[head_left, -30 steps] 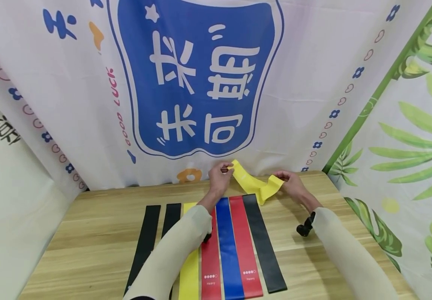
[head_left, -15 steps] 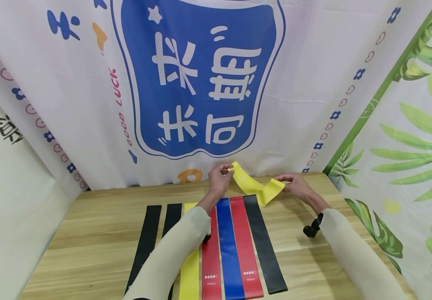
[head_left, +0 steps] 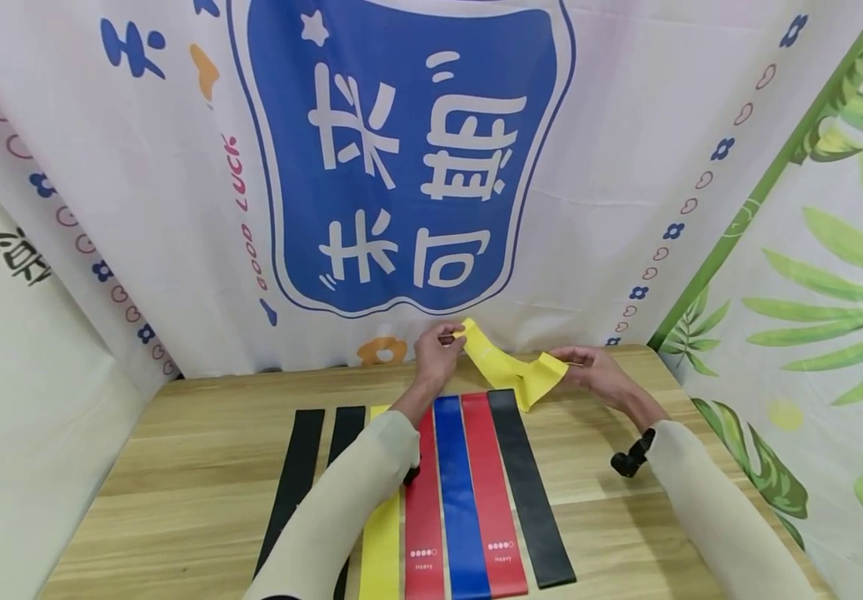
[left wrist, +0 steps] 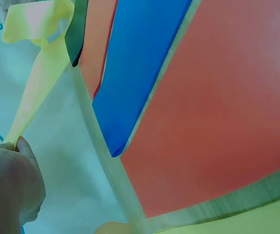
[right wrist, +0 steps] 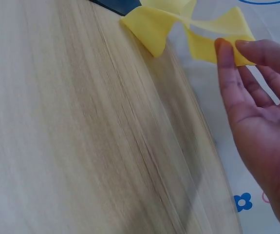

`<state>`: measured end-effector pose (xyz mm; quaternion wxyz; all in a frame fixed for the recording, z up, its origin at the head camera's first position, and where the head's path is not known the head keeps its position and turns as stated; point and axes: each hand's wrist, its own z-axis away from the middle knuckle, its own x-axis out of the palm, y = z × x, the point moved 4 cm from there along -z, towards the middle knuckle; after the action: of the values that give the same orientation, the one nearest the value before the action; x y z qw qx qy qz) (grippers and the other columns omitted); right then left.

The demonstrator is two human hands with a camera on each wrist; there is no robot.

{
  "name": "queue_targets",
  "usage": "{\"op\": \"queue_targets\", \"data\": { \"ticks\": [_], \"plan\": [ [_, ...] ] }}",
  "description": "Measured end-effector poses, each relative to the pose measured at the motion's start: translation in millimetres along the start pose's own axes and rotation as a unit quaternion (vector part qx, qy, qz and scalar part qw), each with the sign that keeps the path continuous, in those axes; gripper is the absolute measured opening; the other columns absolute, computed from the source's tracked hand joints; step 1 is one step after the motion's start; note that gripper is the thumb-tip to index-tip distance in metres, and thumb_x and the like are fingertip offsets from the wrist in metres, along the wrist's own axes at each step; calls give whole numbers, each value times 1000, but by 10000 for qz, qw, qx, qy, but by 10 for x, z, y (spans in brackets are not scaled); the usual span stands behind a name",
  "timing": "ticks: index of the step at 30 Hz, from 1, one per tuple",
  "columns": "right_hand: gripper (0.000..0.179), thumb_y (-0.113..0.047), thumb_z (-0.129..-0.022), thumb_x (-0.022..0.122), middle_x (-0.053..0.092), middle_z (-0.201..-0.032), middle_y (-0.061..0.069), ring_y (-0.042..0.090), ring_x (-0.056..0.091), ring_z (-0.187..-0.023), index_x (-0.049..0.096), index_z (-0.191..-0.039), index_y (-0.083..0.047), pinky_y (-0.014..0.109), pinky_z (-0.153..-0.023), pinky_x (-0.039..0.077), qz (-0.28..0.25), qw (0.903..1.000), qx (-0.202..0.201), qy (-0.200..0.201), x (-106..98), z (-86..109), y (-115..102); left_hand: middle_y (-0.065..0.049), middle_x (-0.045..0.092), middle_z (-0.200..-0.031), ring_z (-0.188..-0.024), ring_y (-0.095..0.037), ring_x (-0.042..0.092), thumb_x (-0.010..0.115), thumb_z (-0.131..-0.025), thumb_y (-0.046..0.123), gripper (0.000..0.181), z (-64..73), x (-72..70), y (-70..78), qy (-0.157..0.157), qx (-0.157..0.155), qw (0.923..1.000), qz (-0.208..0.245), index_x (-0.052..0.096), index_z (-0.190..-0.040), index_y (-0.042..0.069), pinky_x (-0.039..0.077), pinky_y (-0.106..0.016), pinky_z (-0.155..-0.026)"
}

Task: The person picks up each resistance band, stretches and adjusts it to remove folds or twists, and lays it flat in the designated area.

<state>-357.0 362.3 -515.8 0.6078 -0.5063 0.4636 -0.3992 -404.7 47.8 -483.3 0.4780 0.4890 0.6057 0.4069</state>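
A yellow resistance band (head_left: pixel 493 358) hangs twisted between both hands above the table's far edge. My left hand (head_left: pixel 436 357) pinches its left end, which the left wrist view also shows. At the other end, my right hand (right wrist: pixel 264 92) holds the band between thumb and fingertips. The band's middle sags and folds near the top of a black band (head_left: pixel 531 487). Beside that lie a red band (head_left: pixel 493 492), a blue band (head_left: pixel 461 492) and another red band (head_left: pixel 423 533), flat and side by side. The left forearm covers part of a yellow band (head_left: pixel 381 550).
Two more black bands, one a leftmost black band (head_left: pixel 296 467), lie to the left, partly under the left sleeve. The wooden table (head_left: pixel 177 483) ends at a white printed curtain (head_left: pixel 596 167). A leaf-patterned cloth (head_left: pixel 836 333) hangs at the right.
The right hand and forearm have shifted slightly to the right. Both hands keep their hold on the yellow band, whose sagging folds have changed a little. The head view has moved slightly.
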Motion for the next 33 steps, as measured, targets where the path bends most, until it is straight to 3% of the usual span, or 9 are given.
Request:
{"op": "queue_targets", "data": {
  "ticks": [6,11,15,21,27,33],
  "plan": [
    [44,11,-105,51,71,-131,-2,12,68,-113,48,-149,13,33,-101,56,-1313,9908,-240,-228,-13,49,-43,-13,76,-114,-100,-27,70,76,-96,-1,17,-7,-6,29,-66,62,9997,226,79,-112,3,63,-32,-87],
    [46,19,-102,42,71,-133,2,12,69,-118,45,-148,18,26,-102,55,-1776,9824,-463,-347,-17,76,-90,-14,75,-114,-99,-28,69,76,-95,-2,17,-6,-3,77,-134,153,9991,385,79,-112,2,64,-31,-84],
    [46,18,-103,43,71,-134,3,13,69,-119,43,-148,19,28,-104,55,-1806,9819,-480,-310,-19,87,-109,-15,74,-115,-99,-29,69,76,-96,-1,18,0,3,125,-238,192,9984,476,78,-113,0,64,-31,-83],
    [52,13,-101,60,72,-132,-1,13,69,-120,40,-149,19,28,-104,55,-1667,9853,-354,-78,-11,78,-127,-13,74,-115,-99,-28,70,76,-96,0,18,8,4,201,-271,284,9981,474,78,-114,2,64,-30,-82],
    [55,12,-95,70,74,-127,-5,11,69,-117,51,-146,15,26,-99,57,-1281,9909,-314,274,-8,76,-162,-11,75,-117,-100,-27,70,76,-96,1,18,23,-8,284,-218,340,9976,558,78,-114,4,64,-32,-84],
    [55,14,-89,76,72,-127,-7,7,68,-117,59,-141,11,25,-100,56,-1183,9906,-294,614,-3,83,-189,-11,74,-118,-101,-27,70,75,-97,1,19,67,-25,344,-231,288,9970,681,78,-116,4,64,-32,-86]
  ]
}}
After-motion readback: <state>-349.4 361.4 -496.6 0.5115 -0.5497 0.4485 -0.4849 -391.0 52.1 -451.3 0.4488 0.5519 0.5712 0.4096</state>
